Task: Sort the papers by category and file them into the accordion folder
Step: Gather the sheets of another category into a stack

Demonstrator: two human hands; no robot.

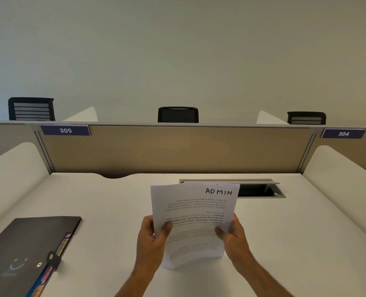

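Observation:
A stack of white papers [196, 215] stands upright above the desk, held on both sides. The top sheet has "ADMIN" handwritten at its upper right and printed text that reads upside down. My left hand [151, 243] grips the stack's left edge, thumb on the front. My right hand [234, 234] grips the right edge the same way. The black accordion folder [25, 249] lies shut on the desk at the lower left, fastened with an elastic strap, with coloured tabs showing along its right edge.
The white desk [295, 243] has an open grey cable hatch [261, 189] just behind the papers. White side dividers stand left and right, and a tan partition [177, 148] with labels 305 and 304 closes the back. Black chairs stand beyond.

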